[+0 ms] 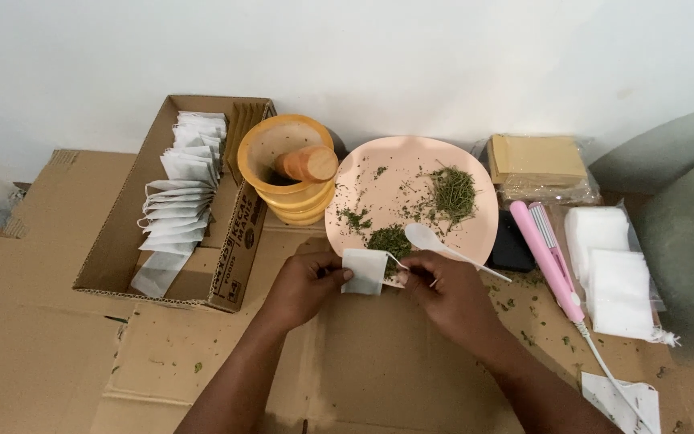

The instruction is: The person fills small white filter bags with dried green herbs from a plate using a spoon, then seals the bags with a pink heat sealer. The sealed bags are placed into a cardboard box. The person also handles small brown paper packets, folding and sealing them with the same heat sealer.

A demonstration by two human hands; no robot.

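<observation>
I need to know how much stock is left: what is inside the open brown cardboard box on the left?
The open brown cardboard box holds a fanned row of small white paper sachets. Behind them stand brown corrugated dividers. Anything under the sachets is covered.

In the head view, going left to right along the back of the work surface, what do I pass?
Cardboard box of white sachets → wooden mortar with pestle → peach plate of dried herbs → tan packets → pink sealer → white bag stack.

One plate (475, 233), one spoon (431, 239), two hands (307, 285).
</observation>
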